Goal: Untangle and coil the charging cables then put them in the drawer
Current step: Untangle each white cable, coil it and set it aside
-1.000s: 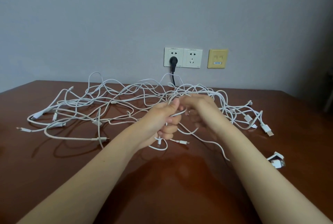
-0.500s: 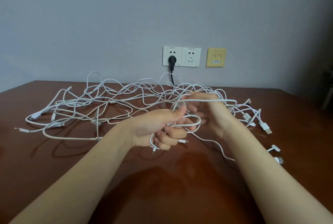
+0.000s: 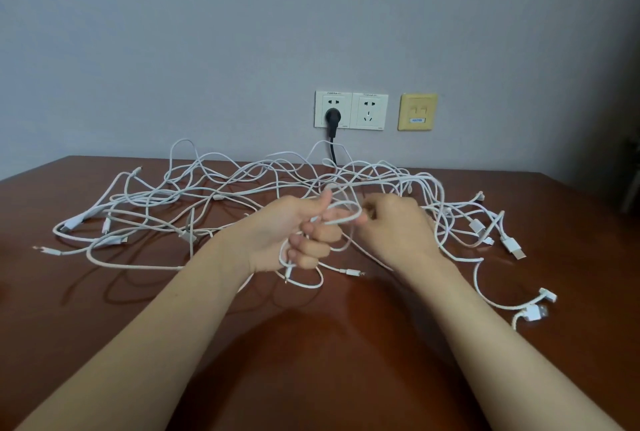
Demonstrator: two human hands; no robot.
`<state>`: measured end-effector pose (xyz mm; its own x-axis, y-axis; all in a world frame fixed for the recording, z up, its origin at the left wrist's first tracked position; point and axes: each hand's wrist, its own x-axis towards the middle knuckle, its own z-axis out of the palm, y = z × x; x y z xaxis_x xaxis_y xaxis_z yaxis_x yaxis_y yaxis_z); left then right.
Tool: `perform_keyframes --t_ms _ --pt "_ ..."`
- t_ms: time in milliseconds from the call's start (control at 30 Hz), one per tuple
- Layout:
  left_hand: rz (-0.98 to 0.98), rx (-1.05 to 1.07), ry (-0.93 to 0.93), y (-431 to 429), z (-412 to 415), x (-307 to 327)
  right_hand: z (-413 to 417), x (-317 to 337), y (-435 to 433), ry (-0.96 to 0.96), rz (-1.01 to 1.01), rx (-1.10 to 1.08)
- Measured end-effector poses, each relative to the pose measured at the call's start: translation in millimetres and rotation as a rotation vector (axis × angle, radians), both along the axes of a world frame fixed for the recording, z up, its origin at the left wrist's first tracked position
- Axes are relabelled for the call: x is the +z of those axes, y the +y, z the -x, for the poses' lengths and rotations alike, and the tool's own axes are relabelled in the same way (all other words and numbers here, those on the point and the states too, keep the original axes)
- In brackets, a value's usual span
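Left hand (image 3: 294, 233) is fisted round a small coil of white cable (image 3: 341, 221), fingers curled, thumb raised, with the coil's lower loops hanging beneath the fist down to the desk (image 3: 311, 378). Just to its right, my right hand (image 3: 398, 222) pinches the far end of the top loop between its fingertips, knuckles up. Half a second ago those fingers were spread looser inside a wider loop and a strand ran taut over that hand's back; now the loop is drawn smaller against my left thumb and the strand lies beyond the knuckles. The tangle of charging cables (image 3: 221, 197) sprawls beyond both hands and out to either side, much as before. One loose connector (image 3: 351, 272) stays just below the hands. The two plugs (image 3: 535, 312) well to the right of my right hand have shifted slightly.
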<state>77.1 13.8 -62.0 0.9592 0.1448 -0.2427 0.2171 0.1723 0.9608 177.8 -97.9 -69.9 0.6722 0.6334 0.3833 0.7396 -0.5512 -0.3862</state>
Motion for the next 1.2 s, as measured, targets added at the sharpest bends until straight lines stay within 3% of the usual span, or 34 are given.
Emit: perform_keyframes --t_ms 33,133,200,300,433,667,800,833,1000,1133,1200 --pt "0.067 0.017 -0.03 1 -1 -2 1 -2 0 -0.095 0.05 0.022" --pt "0.107 0.117 -0.01 5 -3 -1 12 6 -4 -0.115 0.037 0.131" --pt "0.006 0.17 0.005 5 -5 -7 19 13 -7 0.127 -0.014 0.331" --pt "-0.181 0.102 0.048 2 -7 -9 24 13 -4 0.562 -0.306 0.639" --pt "-0.218 -0.041 0.122 0 -2 -8 9 12 3 0.814 -0.665 0.665" --pt "-0.286 -0.205 0.041 -8 4 -5 -2 7 -3 0.842 -0.595 0.715" --pt "-0.24 -0.224 -0.031 -6 5 -7 -2 2 -4 0.426 -0.371 0.57" --pt "-0.223 -0.204 -0.046 -5 5 -6 -3 -1 -3 0.394 -0.36 0.544" --pt "-0.141 -0.106 -0.187 -3 6 -1 -15 3 -3 0.603 -0.565 0.561" --pt "-0.034 0.157 -0.32 -1 1 0 -21 4 2 0.783 -0.635 0.515" --pt "-0.01 0.279 -0.382 -1 -2 -1 -19 2 5 0.786 -0.605 0.471"
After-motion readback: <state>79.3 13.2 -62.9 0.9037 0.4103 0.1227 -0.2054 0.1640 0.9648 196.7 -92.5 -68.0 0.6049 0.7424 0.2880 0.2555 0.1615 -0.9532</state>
